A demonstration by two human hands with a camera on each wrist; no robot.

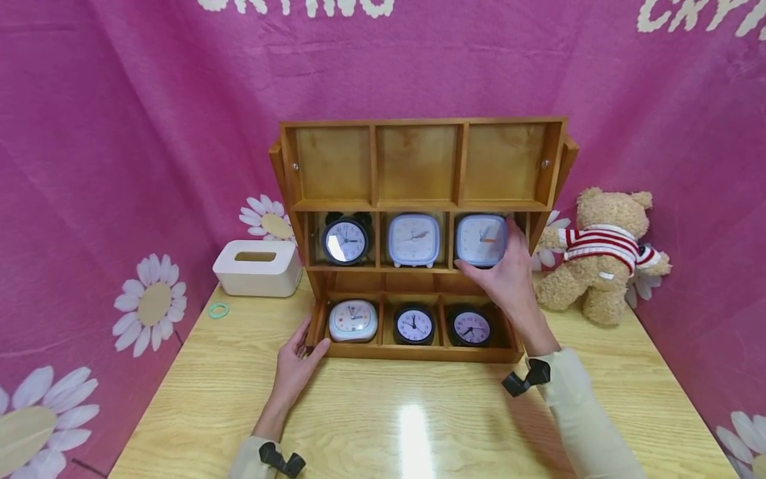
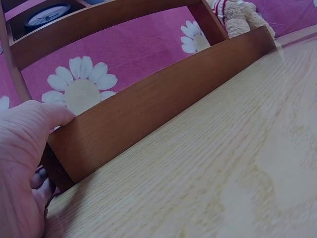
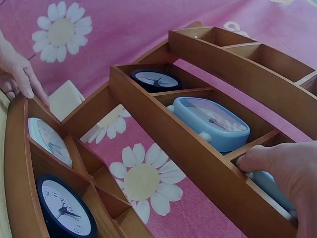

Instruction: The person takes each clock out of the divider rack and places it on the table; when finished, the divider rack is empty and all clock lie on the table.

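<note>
Six analog clocks (image 1: 414, 324) occupy a three-tiered wooden shelf (image 1: 419, 351): three in the middle tier, three in the bottom. The right hand (image 1: 510, 276) grips a square blue-framed clock (image 1: 477, 239) by its edges in the middle tier's right compartment; the left hand (image 1: 295, 364) grips the bottom tier's left front corner, thumb over the rim. A tissue box (image 1: 257, 278) stands at left.

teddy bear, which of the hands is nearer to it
Right. The right hand grips the middle row's rightmost clock, left of the teddy bear; the left hand holds the rack's lower left corner, farther away.
</note>
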